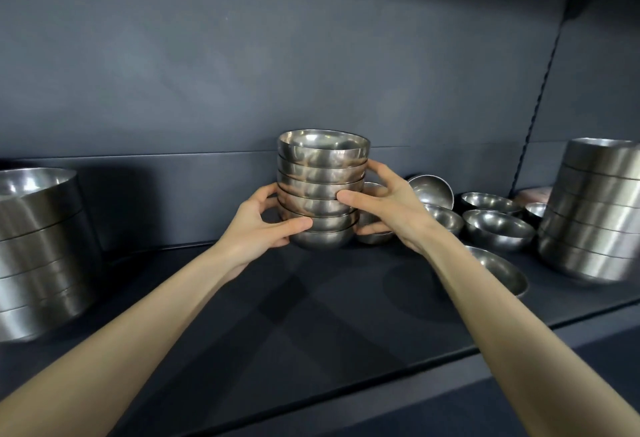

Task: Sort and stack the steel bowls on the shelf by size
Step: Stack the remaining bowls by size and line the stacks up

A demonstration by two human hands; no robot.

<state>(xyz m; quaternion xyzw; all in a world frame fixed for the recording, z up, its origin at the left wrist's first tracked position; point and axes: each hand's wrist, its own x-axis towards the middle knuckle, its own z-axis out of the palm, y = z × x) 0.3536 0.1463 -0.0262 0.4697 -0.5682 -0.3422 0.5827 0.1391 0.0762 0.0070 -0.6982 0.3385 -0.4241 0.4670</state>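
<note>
The left hand (263, 222) grips the lower left side of a small stack (322, 190) of six or so nested bowls, its thumb laid across the front of the lowest ones. The right hand (384, 208) holds the right side a little higher, thumb pressed to the front at mid-height and fingers curled round the back. So both hands clasp the stack between them, near the back of the dark shelf (311, 315) at its middle; whether its base rests on the shelf or hangs just off it cannot be told

Just behind the right hand sit loose bowls (498, 228), several upright, one tilted bowl (431, 190) on its side, and a wider bowl (498, 270) under the right forearm. A tall left pile (38, 249) of large bowls stands at the far left and a right pile (595, 208) at the far right

The step in hand looks like placing or squaring the small stack. The next move probably calls for a level, steady set-down so the bowls stay nested, then freeing a hand to pick up a loose bowl of matching size
</note>
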